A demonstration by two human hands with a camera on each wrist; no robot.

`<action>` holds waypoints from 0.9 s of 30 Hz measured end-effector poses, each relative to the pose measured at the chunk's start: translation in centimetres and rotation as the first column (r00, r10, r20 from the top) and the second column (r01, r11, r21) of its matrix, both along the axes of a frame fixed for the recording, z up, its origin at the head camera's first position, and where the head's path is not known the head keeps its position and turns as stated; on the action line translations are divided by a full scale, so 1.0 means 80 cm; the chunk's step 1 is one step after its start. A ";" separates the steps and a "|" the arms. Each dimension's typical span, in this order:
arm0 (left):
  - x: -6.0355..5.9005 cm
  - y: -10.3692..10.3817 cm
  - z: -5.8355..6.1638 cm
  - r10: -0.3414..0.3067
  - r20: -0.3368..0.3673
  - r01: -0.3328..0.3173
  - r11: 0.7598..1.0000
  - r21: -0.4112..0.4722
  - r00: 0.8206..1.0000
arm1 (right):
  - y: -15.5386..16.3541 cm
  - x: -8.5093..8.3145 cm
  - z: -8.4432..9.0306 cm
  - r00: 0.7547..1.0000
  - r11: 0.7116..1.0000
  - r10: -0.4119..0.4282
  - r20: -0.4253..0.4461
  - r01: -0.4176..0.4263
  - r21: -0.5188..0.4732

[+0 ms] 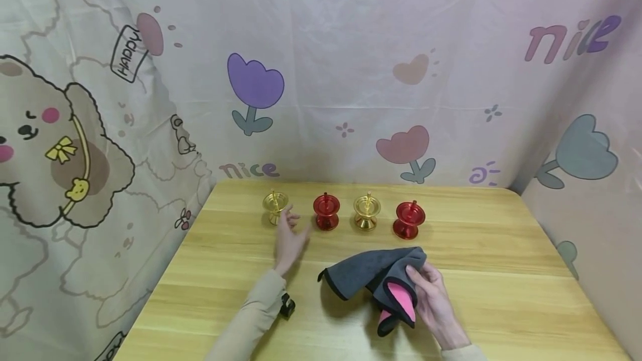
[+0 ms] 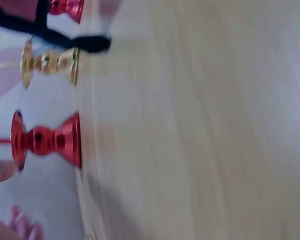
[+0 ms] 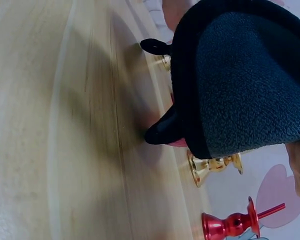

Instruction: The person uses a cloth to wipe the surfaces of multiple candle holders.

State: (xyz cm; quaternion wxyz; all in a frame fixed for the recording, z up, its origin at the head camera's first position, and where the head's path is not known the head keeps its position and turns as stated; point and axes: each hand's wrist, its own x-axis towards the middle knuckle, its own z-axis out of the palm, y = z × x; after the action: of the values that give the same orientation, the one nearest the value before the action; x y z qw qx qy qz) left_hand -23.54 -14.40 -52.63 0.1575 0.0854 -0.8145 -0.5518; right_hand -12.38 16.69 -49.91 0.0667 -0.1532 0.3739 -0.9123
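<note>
- Left hand, fingers spread, partly hides the leftmost gold candlestick.
- Right hand pinches the grey cloth, whose pink lining barely shows.

Beige long sleeves, prob. knit; bare hands.

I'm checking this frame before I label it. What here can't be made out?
- Left hand, head view: whether its fingers touch the leftmost gold candle holder is unclear; the hand overlaps it.
- Left wrist view: motion blur, only fingertips at the edge.
- Right hand: the grey cloth hides some fingers.
- Right wrist view: the cloth covers most holders.
</note>
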 end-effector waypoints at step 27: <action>-0.047 -0.077 0.004 0.081 0.100 -0.093 0.988 0.124 0.992 | 0.001 0.002 0.003 0.999 0.999 0.042 -0.029 -0.042 -0.005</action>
State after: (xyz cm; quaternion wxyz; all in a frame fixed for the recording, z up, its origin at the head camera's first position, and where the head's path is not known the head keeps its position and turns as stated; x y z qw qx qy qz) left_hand -27.30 -20.54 -52.31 0.1371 0.1568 -0.7794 -0.5909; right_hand -12.22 16.76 -49.67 0.0799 -0.1746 0.3690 -0.9094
